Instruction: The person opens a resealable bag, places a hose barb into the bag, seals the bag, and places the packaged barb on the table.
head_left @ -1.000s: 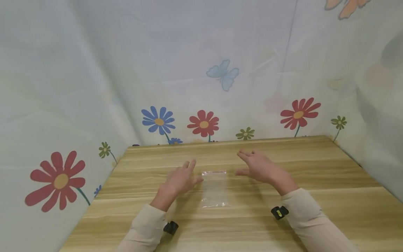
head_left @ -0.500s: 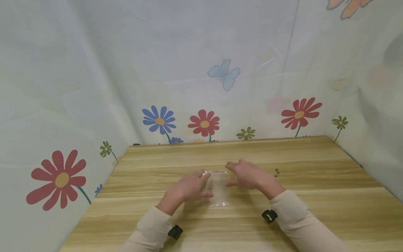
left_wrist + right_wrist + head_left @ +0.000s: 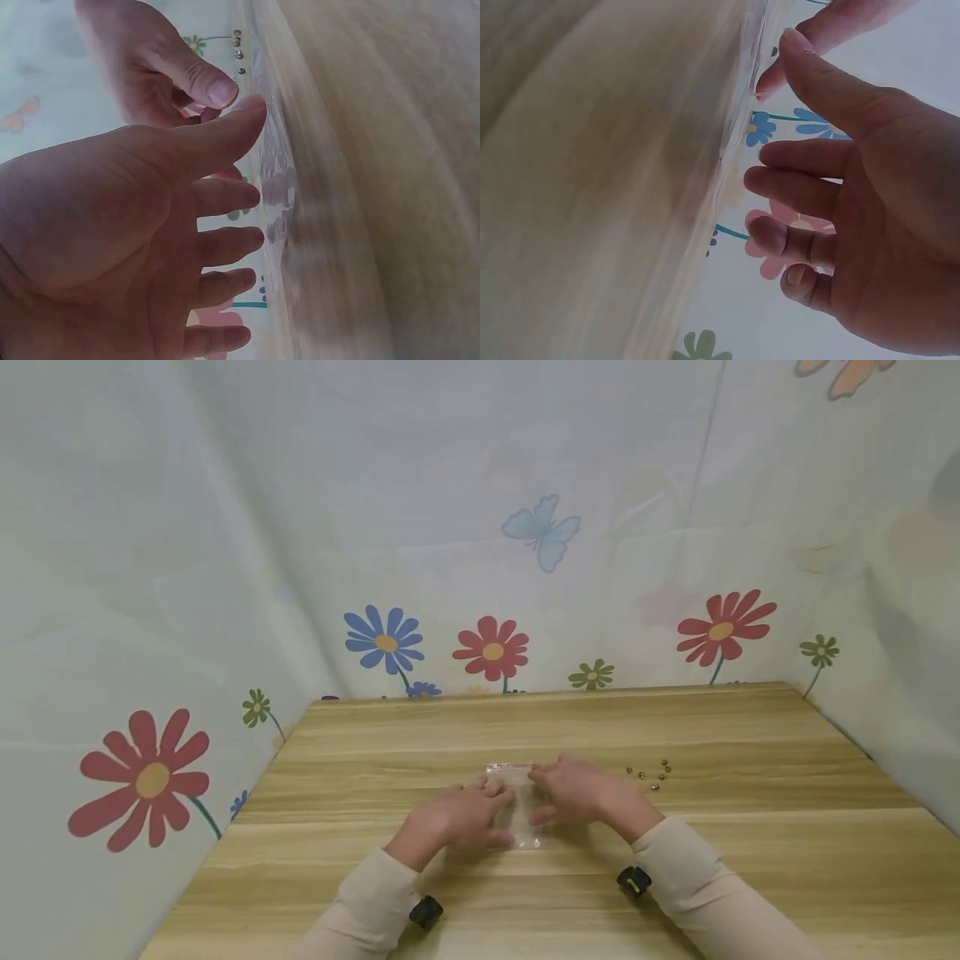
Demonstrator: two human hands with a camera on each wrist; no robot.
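Note:
A clear zip-seal plastic bag [image 3: 527,825] lies flat on the wooden table, its seal strip at the far end. My left hand [image 3: 467,817] overlaps the bag's left side, and in the left wrist view its fingers [image 3: 231,247] are spread fairly straight, tips right at the plastic. Over the bag's right side is my right hand [image 3: 581,789]. Seen from the right wrist, its fingers [image 3: 802,191] bend loosely with nothing between them, close beside the bag's edge [image 3: 740,105]. The hands hide both sides of the bag in the head view.
Several small shiny metal beads [image 3: 663,768] lie scattered on the table beyond my right wrist. The wood-grain table [image 3: 750,860] reaches back to a pale curtain [image 3: 420,510] printed with flowers and butterflies. Dark wrist cameras [image 3: 426,912] hang under both sleeves.
Both hands have come inward from either side and now overlap the bag. The beads, hidden behind the right hand a second ago, have come into sight. The bag has stayed about where it was.

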